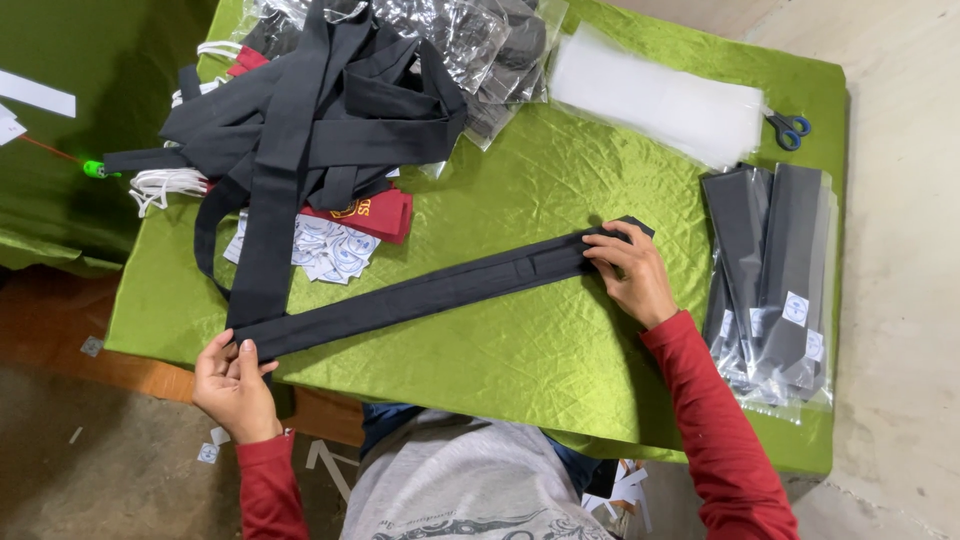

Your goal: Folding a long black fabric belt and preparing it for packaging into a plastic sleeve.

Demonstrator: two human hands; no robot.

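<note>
Gripping the near end of a long black necktie (420, 292), the left hand (232, 385) closes finger and thumb on the fabric at the table's front-left edge. The necktie lies stretched flat and diagonal across the green cloth-covered table (520, 350). Behind it sits a heap of loose black ties (310, 110), with small round white labels (335, 250) and a folded red cloth (375, 212) just beside. The right hand (630, 275) presses down on the necktie's far end, fingers curled over its edge. Further right lie a stack of clear sleeves (660, 100), blue-handled scissors (790, 128) and bagged dark ties (775, 280).
</note>
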